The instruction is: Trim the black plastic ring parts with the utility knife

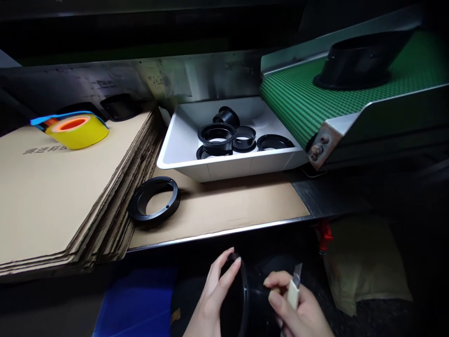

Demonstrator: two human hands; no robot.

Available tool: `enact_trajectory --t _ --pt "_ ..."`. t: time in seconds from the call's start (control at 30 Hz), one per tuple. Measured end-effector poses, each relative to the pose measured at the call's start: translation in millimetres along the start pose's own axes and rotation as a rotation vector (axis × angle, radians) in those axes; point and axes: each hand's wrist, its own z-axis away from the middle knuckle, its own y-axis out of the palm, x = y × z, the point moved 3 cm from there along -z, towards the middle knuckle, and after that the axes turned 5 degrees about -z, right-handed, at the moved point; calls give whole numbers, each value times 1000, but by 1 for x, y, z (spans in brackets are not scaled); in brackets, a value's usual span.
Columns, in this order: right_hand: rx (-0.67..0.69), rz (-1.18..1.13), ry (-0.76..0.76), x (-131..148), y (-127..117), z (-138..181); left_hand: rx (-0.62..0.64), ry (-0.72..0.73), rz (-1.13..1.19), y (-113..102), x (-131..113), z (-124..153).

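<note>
A black flanged plastic ring (255,292) is held below the table's front edge, its rim turned to the left. My left hand (217,290) grips that rim with thumb and fingers. In my right hand (298,304) is a utility knife (293,292) with a pale handle, its blade out and pointing up. The right fingertips are close to the ring's side; whether they touch it I cannot tell. Another black ring (154,200) rests on the table, beside the stack of cardboard.
A white bin (252,161) with several black rings stands at the back. Right of it, a green conveyor belt (291,93) carries a large black part (358,61). Yellow tape (79,135) lies on the stacked cardboard (45,196). A sack (368,262) is below right.
</note>
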Motion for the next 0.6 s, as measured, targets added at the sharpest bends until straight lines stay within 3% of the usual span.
enact_trajectory --t 0.1,0.23,0.47,0.6 --pt "-15 212 -177 8 -22 -15 -68 -182 57 0 7 -11" --pt "-11 556 -461 30 -45 -30 -65 -242 95 1 15 -16" --pt "-59 622 -613 43 -42 -28 -50 -219 115 14 34 -20" --pt "-111 659 -682 40 -52 -34 -74 -127 50 2 20 -13"
